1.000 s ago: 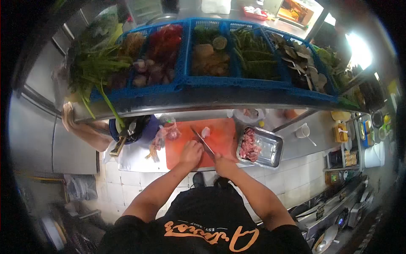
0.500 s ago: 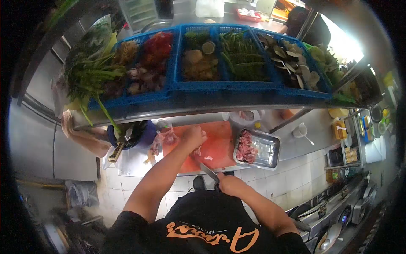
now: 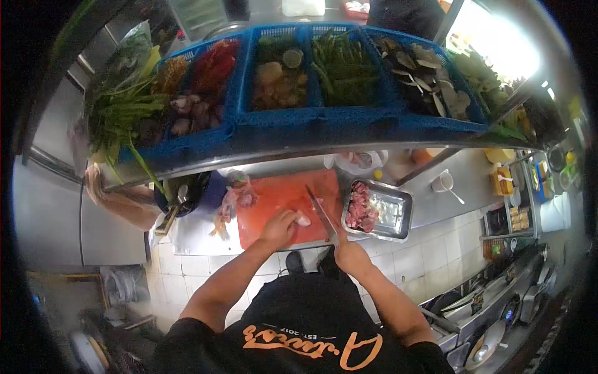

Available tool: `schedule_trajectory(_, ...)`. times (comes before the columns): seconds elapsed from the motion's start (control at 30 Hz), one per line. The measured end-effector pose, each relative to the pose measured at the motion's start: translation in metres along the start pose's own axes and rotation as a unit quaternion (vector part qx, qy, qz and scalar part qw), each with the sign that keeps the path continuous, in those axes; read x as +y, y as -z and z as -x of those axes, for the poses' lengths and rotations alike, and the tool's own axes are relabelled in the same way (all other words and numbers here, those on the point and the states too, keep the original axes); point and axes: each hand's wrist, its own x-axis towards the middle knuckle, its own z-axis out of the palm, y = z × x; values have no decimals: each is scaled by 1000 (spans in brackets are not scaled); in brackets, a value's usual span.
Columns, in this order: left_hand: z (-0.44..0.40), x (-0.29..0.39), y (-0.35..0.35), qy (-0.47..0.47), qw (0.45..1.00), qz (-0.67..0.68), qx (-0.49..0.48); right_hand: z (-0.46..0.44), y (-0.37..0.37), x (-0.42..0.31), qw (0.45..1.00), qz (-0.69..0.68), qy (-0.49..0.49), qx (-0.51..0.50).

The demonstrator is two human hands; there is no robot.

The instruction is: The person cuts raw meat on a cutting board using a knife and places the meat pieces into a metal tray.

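On the orange-red cutting board (image 3: 268, 193), my left hand (image 3: 278, 228) has its fingers closed on a small pale piece of meat (image 3: 303, 219) near the board's front edge. My right hand (image 3: 352, 257) grips the handle of a kitchen knife (image 3: 321, 213) just off that edge. The blade slants over the right part of the board, tip pointing away from me, a little to the right of the meat. Beside the board on the right stands a metal tray (image 3: 398, 212) with cut meat (image 3: 361, 209) in its left half. Raw scraps (image 3: 233, 202) lie at the board's left edge.
A shelf with blue baskets (image 3: 274, 118) of vegetables spans above the counter. Left of the board is a dark blue bucket (image 3: 212, 190). A white cup (image 3: 443, 182) with a spoon and a plastic bag (image 3: 367, 161) stand farther right. Another person (image 3: 405, 19) is behind the shelf.
My left hand has come down toward the board's front edge. The knife has swung from pointing left to pointing away from me, and my right hand has moved slightly right and up.
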Motion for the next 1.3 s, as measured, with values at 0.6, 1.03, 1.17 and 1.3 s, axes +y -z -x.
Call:
schedule_trajectory(0.6, 1, 6, -14, 17, 998, 24, 58, 6, 55, -43, 979, 73, -12, -188)
schedule_trajectory(1.03, 1, -6, -16, -2, 998, -11, 56, -66, -9, -31, 994, 30, 54, -92)
schedule_trajectory(1.17, 3, -5, -18, 13, 998, -20, 60, -9, 42, -46, 982, 45, -20, -182)
schedule_trajectory(1.3, 5, -8, -23, -12, 997, -6, 77, -13, 32, -50, 978, 26, -17, -206)
